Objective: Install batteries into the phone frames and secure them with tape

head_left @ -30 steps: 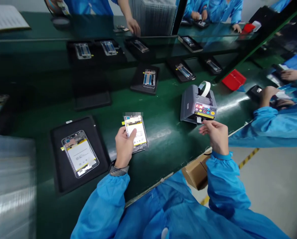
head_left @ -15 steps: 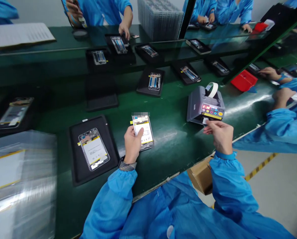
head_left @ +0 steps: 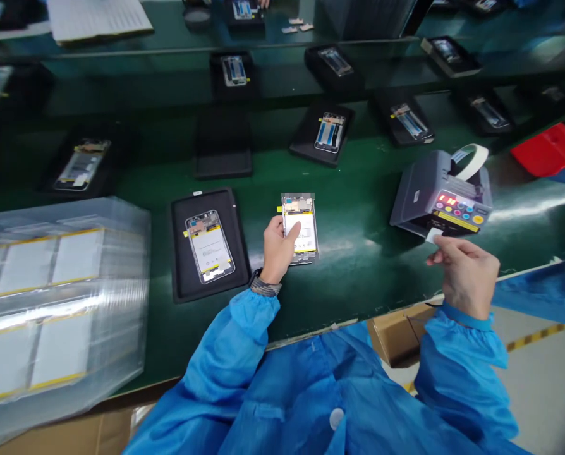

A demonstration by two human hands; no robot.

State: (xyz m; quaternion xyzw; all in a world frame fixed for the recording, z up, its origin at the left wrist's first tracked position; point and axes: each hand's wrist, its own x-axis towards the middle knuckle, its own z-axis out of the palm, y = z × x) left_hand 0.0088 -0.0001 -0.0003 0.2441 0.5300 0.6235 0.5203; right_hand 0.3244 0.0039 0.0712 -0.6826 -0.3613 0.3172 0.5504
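Note:
My left hand (head_left: pixel 277 249) holds a phone frame with a fitted battery (head_left: pixel 299 230), pressing a thumb on its face above the green bench top (head_left: pixel 353 278). To its left, a second phone frame (head_left: pixel 209 246) lies on a black mat (head_left: pixel 181 253). My right hand (head_left: pixel 465 275) pinches a small white strip of tape (head_left: pixel 434 236) at the mouth of a grey automatic tape dispenser (head_left: pixel 438 196). The dispenser has coloured buttons and a red display, and a white tape roll sits on top.
A large plastic-wrapped stack of batteries (head_left: pixel 59 303) stands at the left. Several black mats with phone frames line the bench beyond. A red tray (head_left: pixel 548 150) lies far right, a cardboard box (head_left: pixel 396 335) sits below the bench edge, and a blue sleeve (head_left: pixel 538 291) shows at right.
The view has swung, bringing more of the wrapped stack in at left and moving the co-workers mostly out of view. Both hands keep their hold; the right stays at the dispenser.

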